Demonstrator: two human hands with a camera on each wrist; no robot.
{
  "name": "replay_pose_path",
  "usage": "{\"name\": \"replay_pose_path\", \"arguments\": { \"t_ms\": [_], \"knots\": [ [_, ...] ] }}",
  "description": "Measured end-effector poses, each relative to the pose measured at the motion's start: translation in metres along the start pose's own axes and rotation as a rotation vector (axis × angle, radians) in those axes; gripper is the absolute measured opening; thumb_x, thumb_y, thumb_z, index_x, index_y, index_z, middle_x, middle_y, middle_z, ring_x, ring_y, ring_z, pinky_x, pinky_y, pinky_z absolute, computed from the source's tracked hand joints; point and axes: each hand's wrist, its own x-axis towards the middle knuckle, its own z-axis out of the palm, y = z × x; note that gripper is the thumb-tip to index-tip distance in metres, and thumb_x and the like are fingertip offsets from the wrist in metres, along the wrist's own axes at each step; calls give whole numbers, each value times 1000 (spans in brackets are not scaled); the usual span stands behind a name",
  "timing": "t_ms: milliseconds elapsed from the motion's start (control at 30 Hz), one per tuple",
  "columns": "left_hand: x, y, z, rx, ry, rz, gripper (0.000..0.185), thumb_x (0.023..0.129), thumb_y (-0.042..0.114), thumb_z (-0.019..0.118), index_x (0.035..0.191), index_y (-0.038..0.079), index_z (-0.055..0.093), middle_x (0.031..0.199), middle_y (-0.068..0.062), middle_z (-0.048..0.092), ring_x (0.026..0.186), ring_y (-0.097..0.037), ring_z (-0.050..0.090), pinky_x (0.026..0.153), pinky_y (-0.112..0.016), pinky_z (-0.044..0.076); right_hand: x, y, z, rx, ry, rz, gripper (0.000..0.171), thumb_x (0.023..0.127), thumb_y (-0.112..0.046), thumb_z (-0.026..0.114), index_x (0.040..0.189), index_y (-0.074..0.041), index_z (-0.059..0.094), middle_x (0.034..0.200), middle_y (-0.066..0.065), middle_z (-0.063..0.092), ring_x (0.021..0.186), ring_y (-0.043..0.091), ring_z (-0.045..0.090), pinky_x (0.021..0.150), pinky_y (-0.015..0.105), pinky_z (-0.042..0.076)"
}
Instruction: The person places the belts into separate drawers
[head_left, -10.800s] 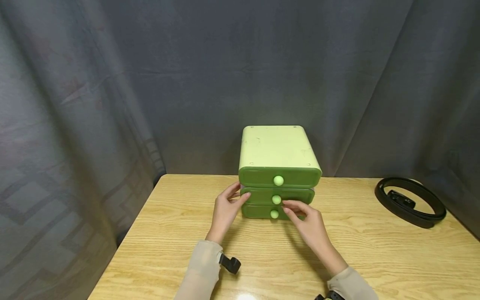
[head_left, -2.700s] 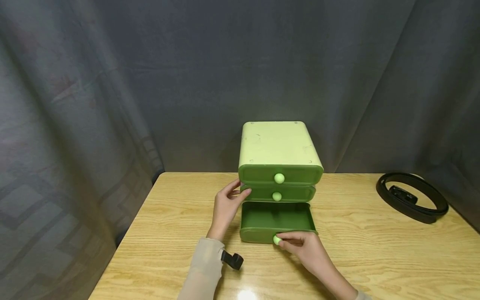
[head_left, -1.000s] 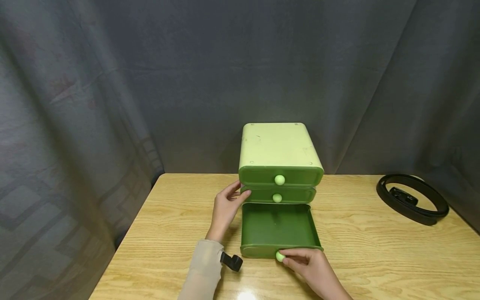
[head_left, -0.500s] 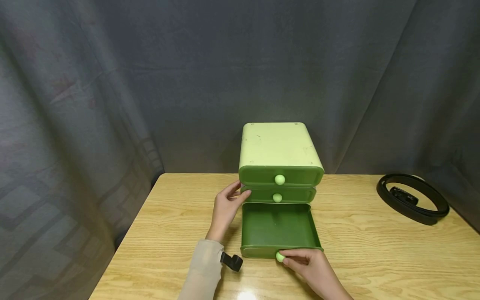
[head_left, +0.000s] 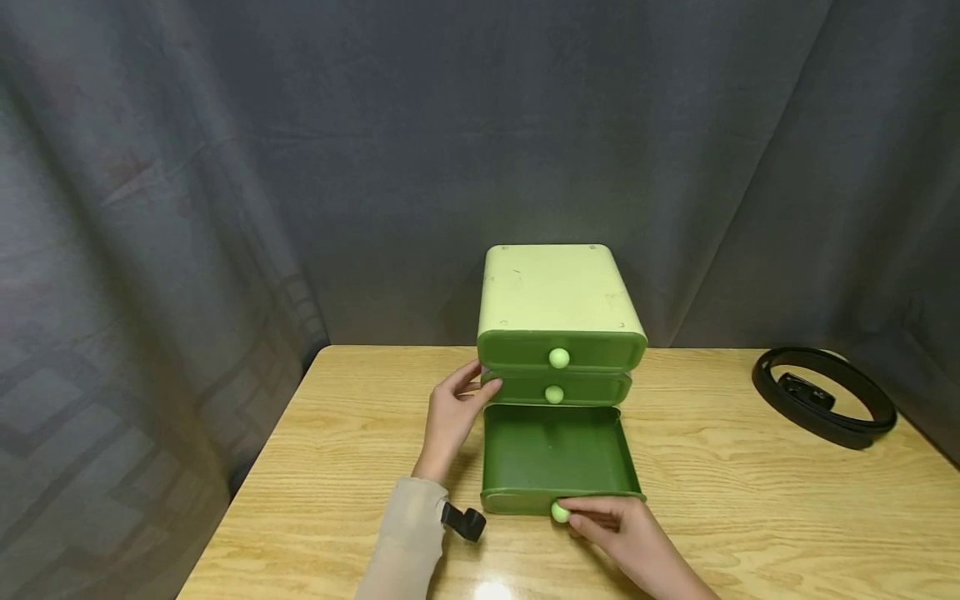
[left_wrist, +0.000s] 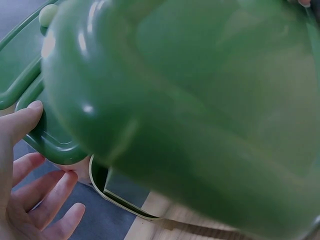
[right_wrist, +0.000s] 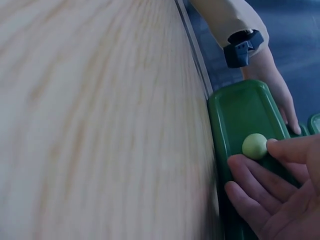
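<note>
A small pale green cabinet (head_left: 555, 287) with three dark green drawers stands on the wooden table. Its bottom drawer (head_left: 555, 454) is pulled far out, and nothing lies inside. My right hand (head_left: 626, 533) pinches that drawer's round light green knob (right_wrist: 255, 146) between thumb and fingertips. At the cabinet's left front corner, my left hand (head_left: 450, 417) holds on, thumb on the middle drawer's front (head_left: 525, 388) and fingers against the side. The top drawer's front (head_left: 517, 350) is pushed in. In the left wrist view, the pulled-out drawer (left_wrist: 175, 110) covers much of the picture.
A coiled black belt (head_left: 832, 433) with its buckle lies on the table's right side. Grey curtains (head_left: 480, 150) hang behind the table and at its sides. The table's left edge (head_left: 255, 467) runs past the left forearm.
Over ten seconds ago all drawers were in and my right hand was by the middle knob. Since then the bottom drawer came out toward me. In the last second almost nothing has moved.
</note>
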Motion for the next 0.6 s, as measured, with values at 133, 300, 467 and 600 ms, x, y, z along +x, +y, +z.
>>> {"name": "replay_pose_path", "arguments": {
  "t_ms": [133,300,467,600],
  "knots": [
    [1,-1,0,-2,-1,1,52,86,33,79,134,18,64,130,-3,64,105,-21,65,86,-35,56,-1,1,-5,-4,-74,-21,35,95,-22,67,124,-1,68,118,17,69,101,12,68,81,21,54],
    [1,0,0,-3,2,-4,52,86,32,80,133,18,65,130,-2,64,105,-21,64,86,-35,56,-3,2,-7,-11,-115,-49,38,97,-21,65,129,0,64,122,17,67,105,13,67,84,21,54],
    [1,0,0,-5,4,-7,52,86,31,79,133,17,65,130,-3,64,105,-22,65,86,-35,56,-6,1,-11,-31,-78,-15,36,96,-21,66,128,-3,66,122,15,67,106,12,66,83,21,54],
    [0,0,0,-5,4,3,51,87,30,78,134,14,64,130,-5,64,105,-24,65,86,-35,56,-10,-2,-14,-73,-24,1,33,96,-22,67,124,-6,69,120,11,69,106,11,65,83,22,55]
  ]
}}
